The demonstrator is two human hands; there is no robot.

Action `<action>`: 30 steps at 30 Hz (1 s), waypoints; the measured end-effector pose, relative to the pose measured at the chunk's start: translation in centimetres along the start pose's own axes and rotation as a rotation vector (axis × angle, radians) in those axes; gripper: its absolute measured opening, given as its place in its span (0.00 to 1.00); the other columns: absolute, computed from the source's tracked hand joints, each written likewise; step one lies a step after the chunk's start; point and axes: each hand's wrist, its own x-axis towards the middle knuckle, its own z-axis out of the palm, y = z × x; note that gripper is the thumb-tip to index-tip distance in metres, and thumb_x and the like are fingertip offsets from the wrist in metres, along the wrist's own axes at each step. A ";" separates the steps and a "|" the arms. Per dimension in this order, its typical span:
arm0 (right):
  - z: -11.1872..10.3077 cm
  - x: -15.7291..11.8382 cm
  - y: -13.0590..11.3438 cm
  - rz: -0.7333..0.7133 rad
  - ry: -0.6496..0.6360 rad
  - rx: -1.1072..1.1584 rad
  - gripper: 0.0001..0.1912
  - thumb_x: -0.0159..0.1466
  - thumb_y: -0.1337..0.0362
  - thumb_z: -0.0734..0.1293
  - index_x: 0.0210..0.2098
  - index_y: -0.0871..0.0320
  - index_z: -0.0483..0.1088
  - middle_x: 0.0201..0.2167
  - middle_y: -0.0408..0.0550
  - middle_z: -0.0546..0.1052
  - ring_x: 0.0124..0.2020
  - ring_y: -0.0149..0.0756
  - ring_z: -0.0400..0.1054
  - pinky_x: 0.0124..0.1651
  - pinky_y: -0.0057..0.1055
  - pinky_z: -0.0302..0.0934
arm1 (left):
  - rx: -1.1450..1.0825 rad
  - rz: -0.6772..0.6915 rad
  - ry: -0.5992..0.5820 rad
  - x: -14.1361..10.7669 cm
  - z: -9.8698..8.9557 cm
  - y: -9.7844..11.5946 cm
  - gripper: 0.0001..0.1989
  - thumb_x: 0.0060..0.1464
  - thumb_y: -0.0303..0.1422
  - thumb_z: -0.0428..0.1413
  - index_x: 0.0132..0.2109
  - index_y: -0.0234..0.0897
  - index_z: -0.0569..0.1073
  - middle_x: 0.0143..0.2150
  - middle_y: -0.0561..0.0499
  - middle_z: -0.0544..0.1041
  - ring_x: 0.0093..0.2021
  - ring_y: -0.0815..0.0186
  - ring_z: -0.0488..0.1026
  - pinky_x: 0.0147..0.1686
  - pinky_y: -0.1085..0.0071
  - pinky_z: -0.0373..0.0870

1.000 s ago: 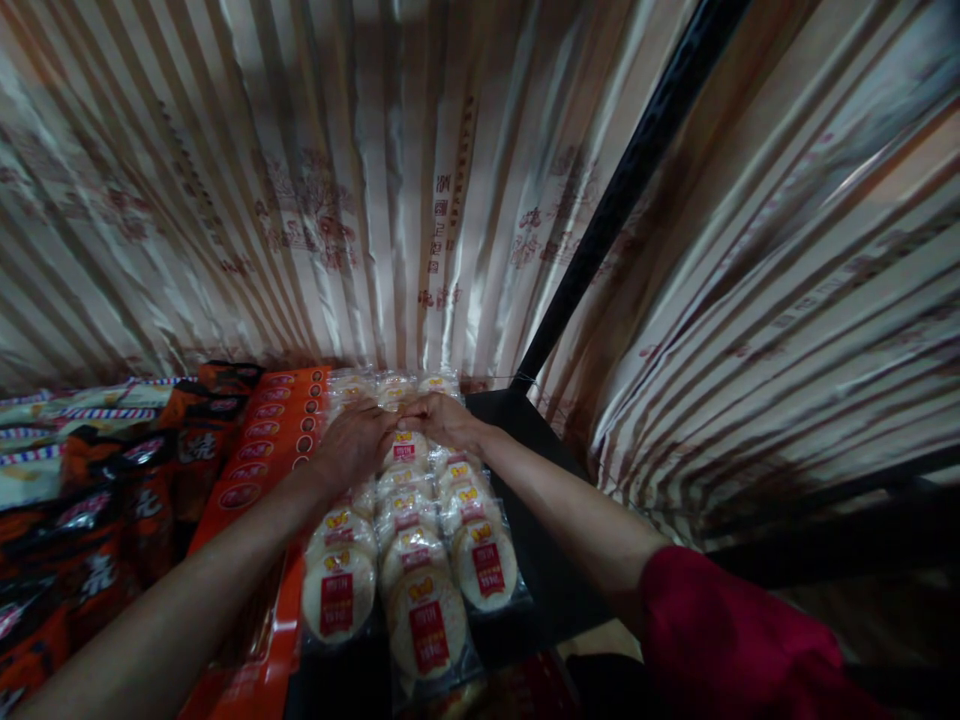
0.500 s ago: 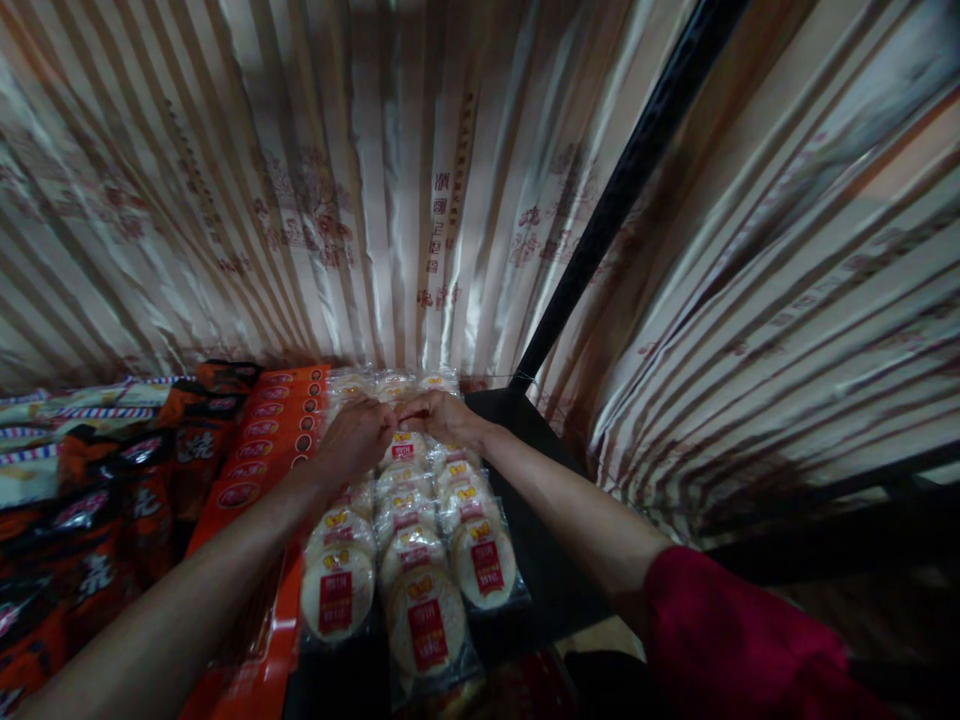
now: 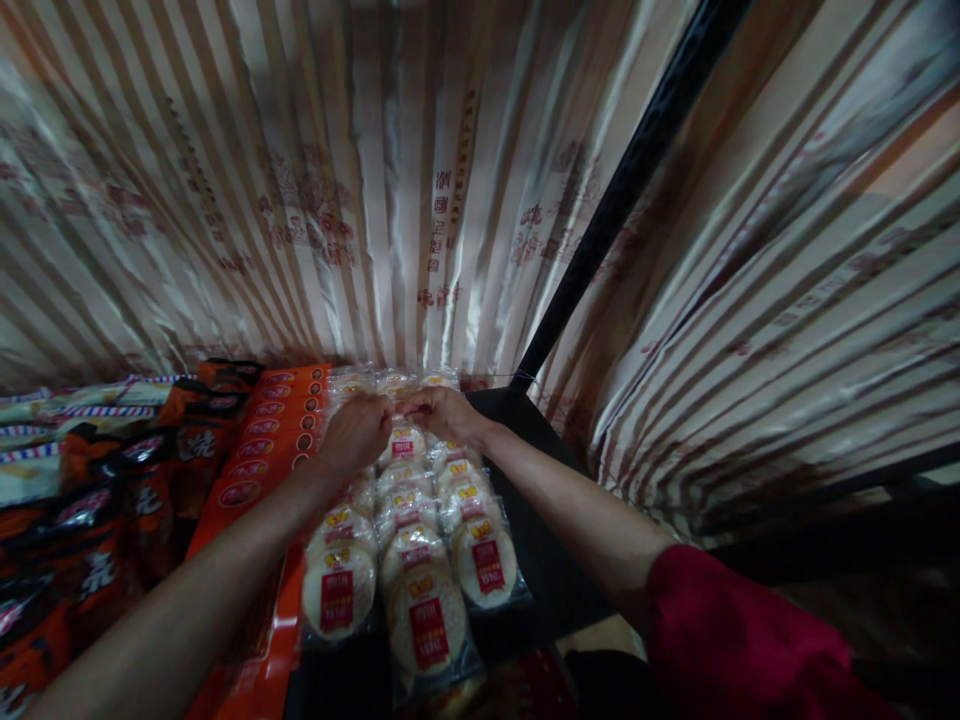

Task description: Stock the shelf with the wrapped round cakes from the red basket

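Observation:
Three overlapping rows of round, pale flat cakes in clear wrappers (image 3: 427, 625) with red labels lie on a black shelf (image 3: 551, 585). Over the far part of these rows, my left hand (image 3: 358, 432) is closed, its knuckles up. My right hand (image 3: 444, 412) is closed too, fingers curled inward, almost touching the left fingertips. Both seem to pinch at a wrapped cake in the middle row, but the fingertips are dim and what lies between them is hidden.
Orange flat packages (image 3: 259, 440) overlap left of the cakes. Farther left are black-and-orange bags (image 3: 142, 500) and striped white packs (image 3: 30, 470). A striped curtain (image 3: 397, 200) hangs behind. One black post (image 3: 600, 230) slants up from the shelf's back corner.
Both hands stay at nearly the same place above the far cakes. The left hand has shifted very slightly left; the packages look unmoved.

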 end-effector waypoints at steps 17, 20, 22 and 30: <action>-0.6 -0.6 -1.3 0.017 0.060 -0.279 0.07 0.56 0.72 0.66 0.33 0.58 0.74 0.31 0.44 0.75 0.30 0.29 0.67 0.35 0.23 0.57 | 0.073 -0.006 -0.009 0.2 -0.1 0.3 0.07 0.52 0.27 0.49 0.32 0.35 0.72 0.33 0.46 0.75 0.39 0.62 0.69 0.42 0.69 0.65; -0.5 -0.7 -1.3 0.032 0.069 -0.260 0.07 0.56 0.71 0.66 0.33 0.58 0.74 0.31 0.44 0.75 0.31 0.29 0.67 0.35 0.23 0.57 | 0.042 -0.006 -0.008 0.2 -0.1 0.3 0.07 0.51 0.26 0.49 0.34 0.35 0.72 0.35 0.46 0.75 0.40 0.61 0.70 0.43 0.68 0.65; -0.4 -0.7 -1.3 0.029 0.079 -0.241 0.07 0.55 0.71 0.66 0.32 0.57 0.74 0.32 0.44 0.75 0.30 0.28 0.67 0.35 0.23 0.57 | 0.032 -0.015 -0.010 0.2 -0.1 0.2 0.08 0.51 0.26 0.50 0.36 0.35 0.72 0.36 0.45 0.76 0.41 0.61 0.70 0.44 0.67 0.65; -0.2 -0.2 -0.7 0.000 0.100 -0.224 0.08 0.56 0.72 0.65 0.32 0.57 0.75 0.32 0.44 0.75 0.31 0.29 0.68 0.36 0.24 0.59 | 0.035 -0.008 -0.008 0.3 0.4 -0.4 0.07 0.52 0.26 0.49 0.35 0.37 0.72 0.36 0.48 0.75 0.41 0.62 0.69 0.45 0.68 0.65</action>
